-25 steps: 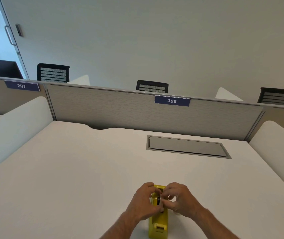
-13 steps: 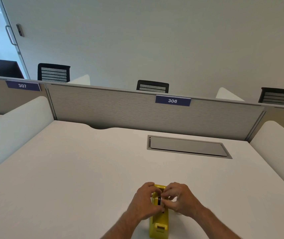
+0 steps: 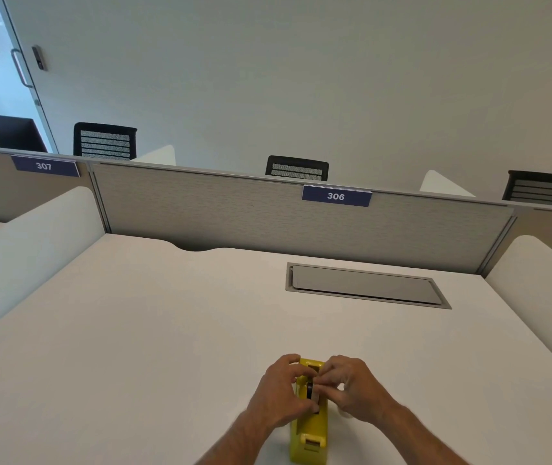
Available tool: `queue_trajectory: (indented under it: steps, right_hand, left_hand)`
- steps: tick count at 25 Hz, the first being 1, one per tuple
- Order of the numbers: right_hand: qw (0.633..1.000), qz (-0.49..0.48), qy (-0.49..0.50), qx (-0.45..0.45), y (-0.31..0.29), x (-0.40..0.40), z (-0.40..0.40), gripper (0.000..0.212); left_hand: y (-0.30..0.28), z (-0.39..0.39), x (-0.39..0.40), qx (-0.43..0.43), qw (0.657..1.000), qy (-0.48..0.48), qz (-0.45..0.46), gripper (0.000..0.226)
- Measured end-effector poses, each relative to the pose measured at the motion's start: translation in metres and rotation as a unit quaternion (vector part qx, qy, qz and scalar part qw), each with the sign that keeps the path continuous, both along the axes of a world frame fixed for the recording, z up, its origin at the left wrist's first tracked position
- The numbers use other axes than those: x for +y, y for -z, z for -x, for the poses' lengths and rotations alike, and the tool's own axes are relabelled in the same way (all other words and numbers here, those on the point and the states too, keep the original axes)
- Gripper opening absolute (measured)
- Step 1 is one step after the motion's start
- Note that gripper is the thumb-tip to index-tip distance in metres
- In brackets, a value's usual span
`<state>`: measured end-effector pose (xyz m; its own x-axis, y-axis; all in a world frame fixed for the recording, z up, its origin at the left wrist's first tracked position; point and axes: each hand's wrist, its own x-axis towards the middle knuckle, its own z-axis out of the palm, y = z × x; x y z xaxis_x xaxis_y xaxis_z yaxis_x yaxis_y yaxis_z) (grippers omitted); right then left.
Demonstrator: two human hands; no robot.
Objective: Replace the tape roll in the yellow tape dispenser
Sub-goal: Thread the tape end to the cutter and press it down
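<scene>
The yellow tape dispenser (image 3: 310,431) stands on the white desk (image 3: 154,330) near the front edge, its cutter end toward me. My left hand (image 3: 281,396) wraps the dispenser's left side, fingers curled over the top. My right hand (image 3: 351,387) comes in from the right, with fingertips pinched at the dispenser's well. A dark tape core (image 3: 309,390) shows between my fingers inside the well; most of the roll is hidden by both hands. A small pale object (image 3: 344,412) peeks out under my right wrist.
A grey cable hatch (image 3: 365,286) is set flush in the desk, right of centre toward the back. A grey partition (image 3: 234,216) labelled 306 closes the back; white side dividers (image 3: 26,250) flank the desk. Black chairs stand beyond the partition.
Both hands stay on the dispenser; the fingers have shifted slightly around the tape core. The dispenser has not moved.
</scene>
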<state>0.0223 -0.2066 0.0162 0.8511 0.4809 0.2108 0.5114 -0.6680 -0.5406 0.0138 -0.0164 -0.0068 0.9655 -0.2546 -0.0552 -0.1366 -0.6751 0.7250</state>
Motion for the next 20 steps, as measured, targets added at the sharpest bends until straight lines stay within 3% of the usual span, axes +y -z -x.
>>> queue_trajectory:
  steps: [8,13,20]
  right_hand:
    - [0.999,0.028,-0.008,-0.041,0.000,0.003,0.001,0.005]
    - [0.998,0.046,-0.014,-0.037,-0.002,0.001,0.003,0.011]
    - [0.983,0.136,-0.031,-0.121,0.000,0.006,0.011,0.015]
  left_hand:
    - [-0.004,0.001,0.001,0.003,1.000,0.003,0.008,0.059]
    - [-0.005,0.002,0.000,0.005,1.000,-0.001,0.004,0.057]
    - [-0.010,0.001,0.000,0.014,1.000,0.000,-0.004,0.057]
